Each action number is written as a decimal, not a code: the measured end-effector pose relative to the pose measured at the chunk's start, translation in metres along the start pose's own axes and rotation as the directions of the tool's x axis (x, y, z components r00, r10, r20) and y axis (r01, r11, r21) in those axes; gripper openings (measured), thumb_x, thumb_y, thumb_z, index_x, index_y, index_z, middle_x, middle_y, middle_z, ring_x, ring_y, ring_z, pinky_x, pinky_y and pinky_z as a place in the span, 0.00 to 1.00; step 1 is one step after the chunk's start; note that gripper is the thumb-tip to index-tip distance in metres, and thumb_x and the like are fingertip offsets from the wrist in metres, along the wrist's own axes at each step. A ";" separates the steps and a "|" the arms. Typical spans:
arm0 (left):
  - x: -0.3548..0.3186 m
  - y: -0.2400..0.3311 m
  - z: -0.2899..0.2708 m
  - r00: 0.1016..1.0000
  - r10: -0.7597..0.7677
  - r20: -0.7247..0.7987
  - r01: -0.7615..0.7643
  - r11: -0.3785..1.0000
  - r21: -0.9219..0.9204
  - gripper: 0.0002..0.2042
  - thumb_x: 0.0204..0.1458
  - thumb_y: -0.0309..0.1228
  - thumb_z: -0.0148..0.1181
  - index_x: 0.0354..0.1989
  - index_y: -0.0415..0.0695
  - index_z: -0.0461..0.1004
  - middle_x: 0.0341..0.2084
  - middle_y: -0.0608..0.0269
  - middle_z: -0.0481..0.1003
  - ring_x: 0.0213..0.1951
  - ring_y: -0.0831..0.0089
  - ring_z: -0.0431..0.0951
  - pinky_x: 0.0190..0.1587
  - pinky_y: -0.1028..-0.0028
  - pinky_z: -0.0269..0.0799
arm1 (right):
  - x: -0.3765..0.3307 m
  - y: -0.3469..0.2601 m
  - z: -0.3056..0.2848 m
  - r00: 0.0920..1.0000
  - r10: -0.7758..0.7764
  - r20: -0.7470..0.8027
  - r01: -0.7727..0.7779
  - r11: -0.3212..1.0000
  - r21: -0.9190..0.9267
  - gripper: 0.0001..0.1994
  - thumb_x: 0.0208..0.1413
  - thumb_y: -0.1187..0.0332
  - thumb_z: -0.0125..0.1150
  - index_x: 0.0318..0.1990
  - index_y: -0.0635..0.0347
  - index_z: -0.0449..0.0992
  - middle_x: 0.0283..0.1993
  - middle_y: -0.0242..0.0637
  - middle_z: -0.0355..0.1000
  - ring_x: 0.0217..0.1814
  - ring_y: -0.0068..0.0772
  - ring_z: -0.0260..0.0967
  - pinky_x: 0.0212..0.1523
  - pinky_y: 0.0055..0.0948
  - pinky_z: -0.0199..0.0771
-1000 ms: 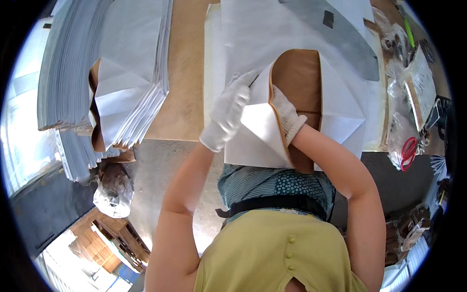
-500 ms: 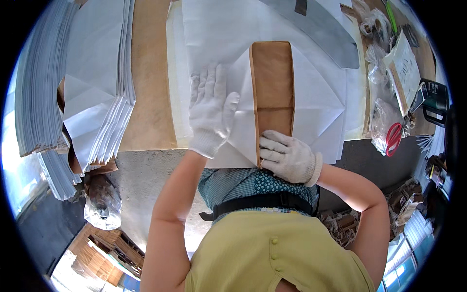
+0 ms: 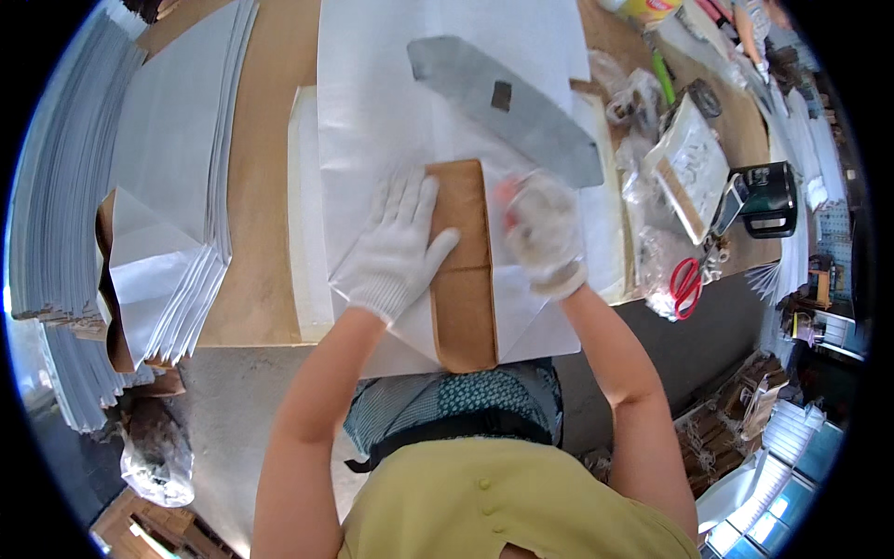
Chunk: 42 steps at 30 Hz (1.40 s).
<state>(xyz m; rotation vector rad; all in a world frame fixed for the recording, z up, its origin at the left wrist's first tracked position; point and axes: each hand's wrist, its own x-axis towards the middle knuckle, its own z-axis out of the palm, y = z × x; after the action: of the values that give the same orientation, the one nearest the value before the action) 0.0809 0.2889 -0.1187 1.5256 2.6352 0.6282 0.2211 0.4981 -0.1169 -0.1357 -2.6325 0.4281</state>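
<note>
Pressing flat, the gloved left hand lies open, fingers spread, on the white paper sheet and the left edge of the brown cardboard strip, which stands lengthwise at the sheet's centre. The gloved right hand is blurred just right of the strip; its grip cannot be determined. A grey metal template lies diagonally above. Stacked white paper bags occupy the surface at left; red scissors lie near the right edge.
</note>
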 end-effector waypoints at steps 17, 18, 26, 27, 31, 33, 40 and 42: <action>-0.121 -0.008 -0.046 0.969 -0.244 -0.041 0.222 0.930 -0.291 0.33 0.56 0.27 0.66 0.72 0.37 0.65 0.63 0.42 0.73 0.66 0.44 0.72 0.72 0.52 0.64 | -0.071 0.071 -0.141 0.502 0.729 0.465 -0.861 0.472 0.188 0.14 0.62 0.78 0.63 0.54 0.71 0.79 0.46 0.30 0.77 0.43 0.16 0.72 0.45 0.18 0.73; -0.118 -0.012 -0.051 0.978 -0.205 -0.049 0.177 0.926 -0.334 0.32 0.53 0.25 0.68 0.68 0.39 0.68 0.62 0.44 0.74 0.63 0.46 0.74 0.68 0.54 0.68 | -0.067 0.057 -0.135 0.549 0.705 0.449 -0.833 0.505 0.225 0.13 0.62 0.78 0.63 0.53 0.70 0.79 0.46 0.30 0.76 0.42 0.16 0.71 0.45 0.19 0.73; -0.101 -0.066 -0.068 0.996 0.066 0.052 -0.045 0.945 -0.325 0.17 0.41 0.27 0.80 0.41 0.47 0.83 0.49 0.62 0.81 0.45 0.60 0.84 0.43 0.66 0.82 | -0.033 0.027 -0.100 0.542 0.708 0.454 -0.826 0.549 0.129 0.15 0.56 0.73 0.70 0.50 0.67 0.81 0.42 0.34 0.78 0.44 0.23 0.74 0.45 0.27 0.74; -0.100 -0.072 -0.067 0.995 0.088 0.054 -0.064 0.934 -0.353 0.16 0.41 0.27 0.80 0.40 0.47 0.82 0.47 0.63 0.80 0.44 0.61 0.84 0.43 0.65 0.81 | -0.030 0.023 -0.099 0.538 0.713 0.450 -0.814 0.579 0.056 0.15 0.56 0.73 0.71 0.50 0.66 0.81 0.41 0.35 0.79 0.44 0.26 0.75 0.46 0.28 0.75; -0.101 -0.079 -0.066 0.981 0.196 0.014 -0.183 0.937 -0.297 0.16 0.41 0.27 0.79 0.37 0.46 0.79 0.41 0.64 0.79 0.42 0.61 0.82 0.43 0.64 0.80 | -0.032 0.011 -0.091 0.779 0.535 0.329 -0.510 0.844 -0.164 0.15 0.52 0.72 0.72 0.48 0.60 0.82 0.40 0.37 0.79 0.45 0.36 0.78 0.45 0.36 0.75; -0.095 -0.066 -0.073 0.966 0.260 -0.014 -0.259 0.952 -0.166 0.16 0.40 0.27 0.78 0.38 0.45 0.78 0.40 0.63 0.77 0.44 0.61 0.81 0.44 0.63 0.79 | -0.015 0.014 -0.095 0.854 0.348 0.387 -0.230 0.920 -0.318 0.15 0.49 0.70 0.73 0.46 0.59 0.82 0.40 0.40 0.80 0.46 0.44 0.79 0.46 0.43 0.75; -0.069 0.009 -0.043 0.911 0.359 0.204 -0.385 0.917 0.104 0.10 0.43 0.33 0.64 0.35 0.49 0.75 0.33 0.64 0.72 0.40 0.62 0.77 0.44 0.62 0.73 | 0.050 0.010 -0.070 0.534 0.517 0.669 -0.250 0.852 -0.460 0.15 0.49 0.70 0.76 0.44 0.57 0.78 0.44 0.44 0.80 0.53 0.52 0.78 0.56 0.44 0.75; -0.064 0.009 -0.030 0.908 0.345 0.238 -0.377 0.921 0.102 0.08 0.44 0.33 0.64 0.33 0.50 0.74 0.32 0.66 0.72 0.39 0.62 0.77 0.43 0.63 0.71 | 0.047 0.024 -0.073 0.432 0.522 0.735 -0.447 0.832 -0.328 0.17 0.48 0.72 0.76 0.46 0.57 0.78 0.49 0.45 0.79 0.58 0.51 0.76 0.60 0.43 0.74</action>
<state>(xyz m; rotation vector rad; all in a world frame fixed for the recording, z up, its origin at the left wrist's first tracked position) 0.1148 0.2291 -0.0994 2.0229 2.2981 0.2600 0.2134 0.5490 -0.0433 -0.9897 -3.5060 0.6976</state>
